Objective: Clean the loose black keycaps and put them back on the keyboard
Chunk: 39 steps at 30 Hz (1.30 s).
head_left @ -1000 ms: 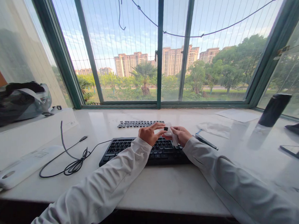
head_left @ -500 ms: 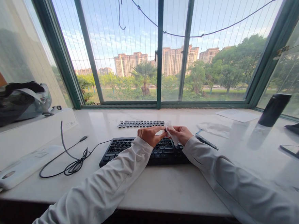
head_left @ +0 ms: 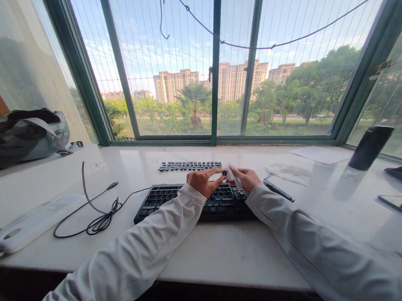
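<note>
Because the left hand (head_left: 202, 182) pinches the small black keycap (head_left: 224, 172) by fingertips only, it could slip, I'd judge, into the keyboard (head_left: 177, 199) w/ a hard rub. Right hand (head_left: 247, 178) grips a crumpled white wipe (head_left: 233, 175) vs. the cap, above the keyboard's far edge.

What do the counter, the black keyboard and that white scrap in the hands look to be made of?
The counter looks like polished pale stone, perhaps marble: glossy, with faint grey veins. The black keyboard seems matte plastic, with dull, even keys. The white scrap in the right hand looks like a soft wipe or tissue, since it crumples. The left hand pinches a small dark piece, likely a plastic keycap.
</note>
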Tool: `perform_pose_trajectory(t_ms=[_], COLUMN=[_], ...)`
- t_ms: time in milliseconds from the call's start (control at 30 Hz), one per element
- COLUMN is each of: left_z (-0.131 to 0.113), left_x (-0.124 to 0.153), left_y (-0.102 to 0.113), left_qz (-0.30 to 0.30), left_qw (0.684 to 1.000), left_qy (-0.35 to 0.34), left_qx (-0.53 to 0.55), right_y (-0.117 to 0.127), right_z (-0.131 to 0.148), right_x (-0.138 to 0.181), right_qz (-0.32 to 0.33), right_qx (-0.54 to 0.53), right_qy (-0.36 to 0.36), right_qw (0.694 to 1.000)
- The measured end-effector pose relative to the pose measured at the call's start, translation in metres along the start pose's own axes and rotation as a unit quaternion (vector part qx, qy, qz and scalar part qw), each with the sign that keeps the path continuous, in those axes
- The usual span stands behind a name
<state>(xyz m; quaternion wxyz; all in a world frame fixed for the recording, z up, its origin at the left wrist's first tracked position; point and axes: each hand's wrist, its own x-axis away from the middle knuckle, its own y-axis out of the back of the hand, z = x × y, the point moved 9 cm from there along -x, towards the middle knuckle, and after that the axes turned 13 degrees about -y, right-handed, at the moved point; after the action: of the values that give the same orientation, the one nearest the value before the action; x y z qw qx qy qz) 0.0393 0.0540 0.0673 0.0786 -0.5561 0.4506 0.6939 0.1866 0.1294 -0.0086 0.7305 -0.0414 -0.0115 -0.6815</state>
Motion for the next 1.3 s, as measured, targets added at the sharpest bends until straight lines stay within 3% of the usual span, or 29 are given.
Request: perform_pose_trajectory(t_ms=[100,333,733,933,1133,1300], left_z=[0.001,0.009,0.01,0.009,0.02,0.015], left_x=[0.0,0.003,0.006,0.004,0.005,0.004], left_y=[-0.002,-0.008,-0.02,-0.019,-0.008,-0.015], left_qz=[0.006,0.022,0.09,0.088,0.039,0.063], left_qw=[1.0,1.0,0.994,0.995,0.996,0.995], left_qy=[-0.008,0.021,0.045,0.035,0.085,0.068], left_qx=[-0.005,-0.008,0.042,0.035,0.017,0.034], right_y=[-0.006,-0.014,-0.025,-0.025,-0.019,-0.013], right_z=[-0.003,-0.001,-0.009,-0.007,-0.002,-0.006], right_x=[-0.001,0.002,0.004,0.006,0.005,0.0], right_qz=[0.025,0.076,0.119,0.11,0.094,0.074], right_qx=[-0.047,0.01,-0.021,-0.057,-0.065,-0.053], right_qy=[-0.02,0.018,-0.053,-0.057,-0.014,-0.011], right_qw=[0.998,0.997,0.991,0.991,0.993,0.996])
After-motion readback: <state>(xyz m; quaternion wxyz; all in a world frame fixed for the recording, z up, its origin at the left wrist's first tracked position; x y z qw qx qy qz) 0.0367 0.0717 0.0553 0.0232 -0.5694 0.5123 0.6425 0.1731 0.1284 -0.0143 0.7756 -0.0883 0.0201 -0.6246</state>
